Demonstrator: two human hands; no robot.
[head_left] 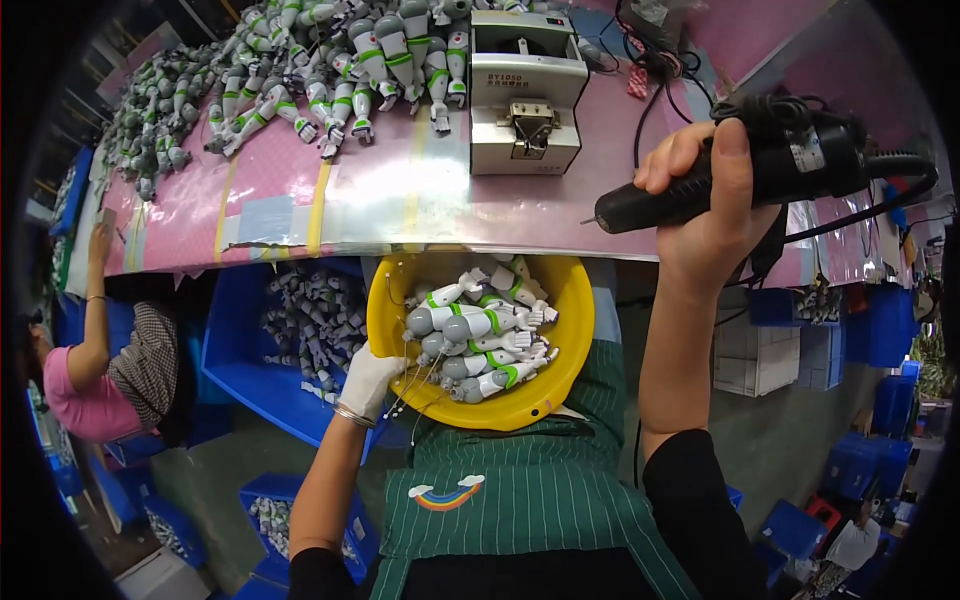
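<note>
Seen from the head camera, a person in a green striped apron point(520, 540) with a rainbow patch point(447, 497) sits or stands, it cannot be told which, before a crowded bench point(270, 185). The right hand point(710, 225), bare, grips a black electric screwdriver point(785, 168), its fingers clamped around the body. The tool's thin bit points left, in front of the bench edge in this view and well apart from the jointed arm pieces point(495, 323) in white, grey and green that lie heaped in a yellow basin point(578, 325) below that edge. The left hand point(366, 383), in a white glove, is at the basin's left rim, beside thin wires point(408, 392) trailing from the pieces; whether its fingers are closed on the rim or on the wires cannot be told.

On the bench, a silver boxy machine point(525, 150) stands to the right of a large pile of similar pieces point(385, 60). A blue bin point(250, 365) with more parts sits left of the basin. At far left, a co-worker in a pink top point(85, 400) reaches an arm toward the bench.
</note>
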